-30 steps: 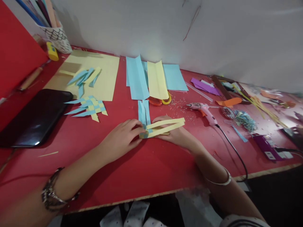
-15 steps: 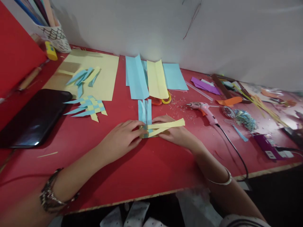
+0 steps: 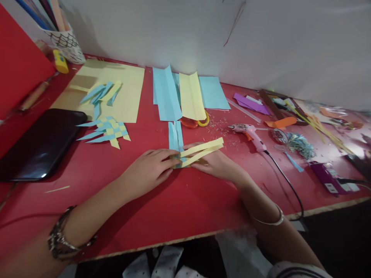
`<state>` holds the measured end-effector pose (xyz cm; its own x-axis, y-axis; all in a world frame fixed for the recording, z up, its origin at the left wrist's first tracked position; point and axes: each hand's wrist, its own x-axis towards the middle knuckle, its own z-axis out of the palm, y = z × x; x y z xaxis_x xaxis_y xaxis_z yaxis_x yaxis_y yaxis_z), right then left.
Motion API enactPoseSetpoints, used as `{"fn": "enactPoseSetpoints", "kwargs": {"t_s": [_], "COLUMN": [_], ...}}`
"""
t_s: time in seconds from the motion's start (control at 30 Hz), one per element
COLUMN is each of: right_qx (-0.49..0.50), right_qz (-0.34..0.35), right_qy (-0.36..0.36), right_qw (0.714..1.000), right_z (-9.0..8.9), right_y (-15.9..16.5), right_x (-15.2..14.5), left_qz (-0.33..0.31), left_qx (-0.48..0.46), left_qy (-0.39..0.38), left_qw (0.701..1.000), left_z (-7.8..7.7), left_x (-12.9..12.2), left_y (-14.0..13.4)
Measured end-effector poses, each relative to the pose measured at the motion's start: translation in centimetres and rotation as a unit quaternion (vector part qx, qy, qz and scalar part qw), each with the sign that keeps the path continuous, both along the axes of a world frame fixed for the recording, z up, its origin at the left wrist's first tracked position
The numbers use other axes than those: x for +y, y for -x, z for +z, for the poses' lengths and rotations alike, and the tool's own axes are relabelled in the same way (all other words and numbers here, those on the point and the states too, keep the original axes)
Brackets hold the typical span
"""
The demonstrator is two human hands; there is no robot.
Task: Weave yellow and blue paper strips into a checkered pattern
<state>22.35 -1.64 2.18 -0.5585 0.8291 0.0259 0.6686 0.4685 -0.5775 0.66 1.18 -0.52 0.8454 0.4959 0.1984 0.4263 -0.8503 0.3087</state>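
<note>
Blue paper strips (image 3: 175,136) point away from me on the red table, crossed by yellow paper strips (image 3: 207,147) that run out to the right. My left hand (image 3: 153,166) is closed on the left side of this crossing, fingertips pressing the strips. From the right, my right hand (image 3: 210,162) has its fingers against the strips, partly under the yellow ones, which hide some of its fingers. A finished-looking blue and yellow woven paper piece (image 3: 108,130) lies to the left, below a small pile of loose strips (image 3: 101,94).
Folded blue paper (image 3: 168,96) and yellow paper (image 3: 193,96) lie behind the hands, over scissors (image 3: 203,119). A pink glue gun (image 3: 252,137) with its cord is at right. A black phone-like device (image 3: 43,144) lies left, near a patterned pen cup (image 3: 68,44).
The yellow strips' free ends have lifted and spread slightly apart over my right hand. The blue strips have closed together and shifted a little left.
</note>
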Motion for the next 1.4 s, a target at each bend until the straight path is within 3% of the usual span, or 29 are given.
{"fn": "enactPoseSetpoints", "kwargs": {"t_s": [0.3,0.47,0.57,0.63,0.7,0.73,0.8,0.9,0.97,1.23,1.4], "right_qx": [0.019,0.089,0.164,0.192,0.171,0.143,0.063,-0.049,-0.086,-0.094,-0.074], "right_qz": [-0.047,-0.061,-0.157,-0.258,-0.311,-0.3,-0.206,-0.044,-0.006,-0.075,-0.079], "right_qy": [0.034,0.073,-0.024,-0.132,-0.22,-0.242,-0.236,-0.14,-0.078,0.018,0.051], "right_qw": [0.998,0.992,0.973,0.938,0.909,0.911,0.948,0.988,0.993,0.993,0.993], "right_z": [-0.2,1.1,2.0,2.2,2.2,2.0,1.6,0.9,0.6,0.7,0.7], "right_y": [-0.3,-2.2,-3.5,-3.5,-2.8,-2.2,-1.1,0.4,0.9,1.1,0.9], "right_x": [-0.1,-0.4,-0.4,-0.4,-0.5,-0.6,-0.6,-0.6,-0.6,-0.7,-0.5], "left_qz": [0.008,0.004,0.004,0.0,-0.009,-0.015,-0.027,-0.037,-0.041,-0.066,-0.07], "left_qx": [-0.01,-0.002,0.012,0.03,0.048,0.056,0.067,0.072,0.071,0.076,0.061], "left_qy": [-0.003,-0.007,-0.027,-0.041,-0.053,-0.057,-0.061,-0.069,-0.077,-0.101,-0.083], "left_qw": [1.0,1.0,1.0,0.999,0.997,0.997,0.996,0.994,0.994,0.99,0.992], "left_z": [-0.3,-0.2,-0.2,-0.2,-0.2,-0.1,-0.1,0.1,0.2,0.4,0.4], "left_x": [0.1,0.1,0.0,-0.1,-0.2,-0.2,-0.2,-0.1,-0.1,0.1,0.2], "left_y": [0.2,0.4,0.4,0.4,0.3,0.3,0.2,0.2,0.2,0.4,0.6]}}
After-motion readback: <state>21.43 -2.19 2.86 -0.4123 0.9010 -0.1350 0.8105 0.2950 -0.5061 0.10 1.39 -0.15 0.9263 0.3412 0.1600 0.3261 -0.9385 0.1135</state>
